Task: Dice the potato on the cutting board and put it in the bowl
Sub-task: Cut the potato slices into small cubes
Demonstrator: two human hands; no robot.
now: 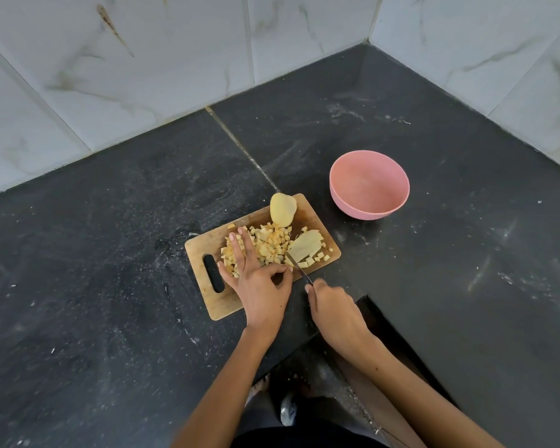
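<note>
Head view: left hand [256, 279] is resting flat on loose, slippery diced potato [267, 245]; right hand [332, 307] is gripping knife [299, 271] toward 11 o'clock.

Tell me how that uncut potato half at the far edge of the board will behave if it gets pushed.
The potato half looks rounded on top, so it may rock or roll if nudged. Its peeled surface is probably moist and slippery. It sits near the far edge of the cutting board, so a push away could slide it off.

Head view, steeply down, close over corner countertop [401, 286]
</note>
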